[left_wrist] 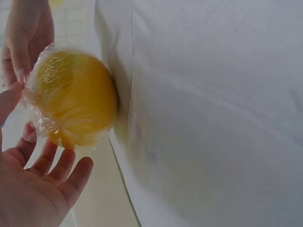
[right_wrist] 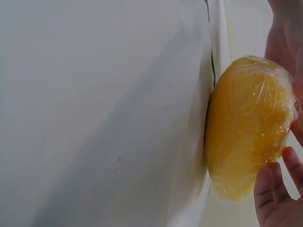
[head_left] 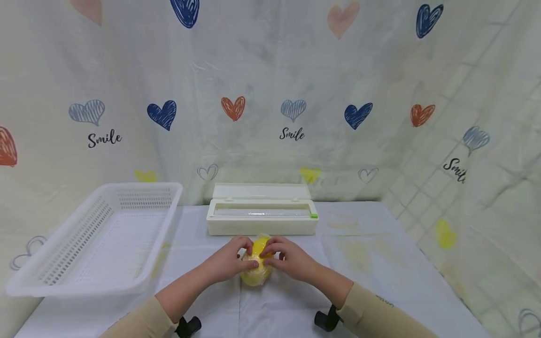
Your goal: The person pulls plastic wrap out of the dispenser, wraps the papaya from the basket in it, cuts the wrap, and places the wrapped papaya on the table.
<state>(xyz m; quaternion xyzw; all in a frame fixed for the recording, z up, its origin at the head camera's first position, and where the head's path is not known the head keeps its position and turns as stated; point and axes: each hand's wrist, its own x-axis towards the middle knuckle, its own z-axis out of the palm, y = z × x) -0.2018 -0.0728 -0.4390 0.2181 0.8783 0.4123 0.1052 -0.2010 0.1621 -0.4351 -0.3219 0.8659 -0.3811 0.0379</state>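
A yellow fruit (head_left: 255,278) wrapped in clear cling film rests on the white-covered table, between the two hands in the head view. From the left side, my left hand (head_left: 230,258) holds it with thumb and bent fingers at the film. My right hand (head_left: 294,261) reaches in from the right, its thumb and fingertips gathered on the film near the top. The left wrist view shows the wrapped fruit (left_wrist: 92,97) with film bunched on the side facing the fingers. Seen in the right wrist view, the fruit (right_wrist: 239,127) looks long and oval under creased, shiny film.
Behind the hands stands a white cling film dispenser (head_left: 262,227), lid (head_left: 262,191) raised, a film roll (head_left: 262,212) inside and a green slider (head_left: 314,216) at its right end. A white plastic basket (head_left: 166,230) sits at the left. A heart-printed curtain (head_left: 262,155) hangs behind.
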